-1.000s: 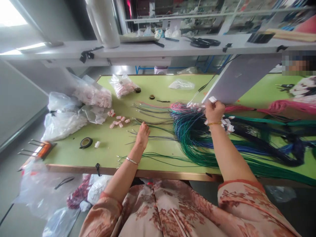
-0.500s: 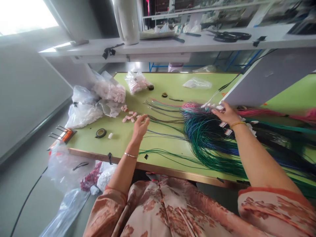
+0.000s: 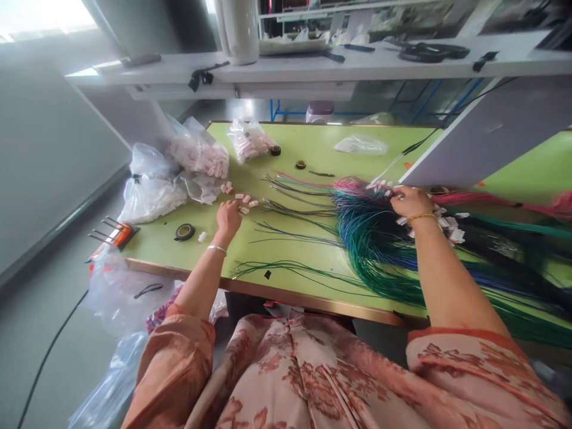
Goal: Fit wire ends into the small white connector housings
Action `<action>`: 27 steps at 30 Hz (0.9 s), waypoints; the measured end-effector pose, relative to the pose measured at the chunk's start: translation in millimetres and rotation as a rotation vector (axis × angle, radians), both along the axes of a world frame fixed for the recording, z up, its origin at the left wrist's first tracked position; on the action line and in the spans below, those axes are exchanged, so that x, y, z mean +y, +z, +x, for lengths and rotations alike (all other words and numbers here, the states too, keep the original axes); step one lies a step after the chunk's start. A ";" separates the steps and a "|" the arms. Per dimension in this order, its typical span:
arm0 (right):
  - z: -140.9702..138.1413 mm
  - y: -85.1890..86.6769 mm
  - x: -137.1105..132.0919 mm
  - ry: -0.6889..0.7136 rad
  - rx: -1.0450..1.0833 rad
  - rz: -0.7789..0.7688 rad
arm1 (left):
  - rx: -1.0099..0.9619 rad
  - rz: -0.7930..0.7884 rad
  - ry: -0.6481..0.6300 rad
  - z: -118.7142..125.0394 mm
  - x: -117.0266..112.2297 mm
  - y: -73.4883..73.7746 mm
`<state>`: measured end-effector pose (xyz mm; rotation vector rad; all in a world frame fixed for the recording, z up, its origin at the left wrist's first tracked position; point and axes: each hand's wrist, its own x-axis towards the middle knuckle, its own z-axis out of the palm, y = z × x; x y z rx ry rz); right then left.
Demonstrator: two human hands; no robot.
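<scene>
Pickup prob., needs grip nxt: L hand point(image 3: 229, 219) by white-red plastic blocks point(image 3: 246, 199) left of blue-green wire bundle point(image 3: 358, 231), R hand point(image 3: 413, 204) at it; fingers point(image 3: 229, 207) curled, pinch unclear.

Pale wall point(image 3: 40, 125), grey floor point(image 3: 67, 333), bright window point(image 3: 47, 15)
</scene>
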<state>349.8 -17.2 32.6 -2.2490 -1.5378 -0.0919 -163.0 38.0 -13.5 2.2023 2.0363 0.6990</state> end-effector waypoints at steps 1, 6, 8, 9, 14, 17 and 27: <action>0.8 1.9 0.3 -0.030 0.025 -0.010 | 0.012 -0.001 -0.001 -1.7 -0.6 -0.7; -57.4 35.1 -29.6 0.043 0.016 0.389 | -0.019 -0.032 -0.040 -8.7 -0.8 -2.9; -108.8 43.0 -48.0 0.354 0.155 0.413 | -0.037 -0.041 -0.009 -8.9 -1.7 -2.0; -138.0 42.9 -56.3 0.541 0.239 0.359 | -0.049 -0.038 0.011 -8.3 -3.0 -0.6; -274.2 12.0 -78.0 1.140 0.310 -0.105 | -0.285 0.029 0.103 -3.6 -19.2 13.5; -322.6 -6.8 -75.9 1.146 0.124 -0.337 | -0.613 0.004 0.107 -5.3 -38.0 21.6; -351.7 -19.6 -74.6 1.113 -0.143 -0.411 | -1.206 -0.205 -0.016 0.4 -122.9 13.4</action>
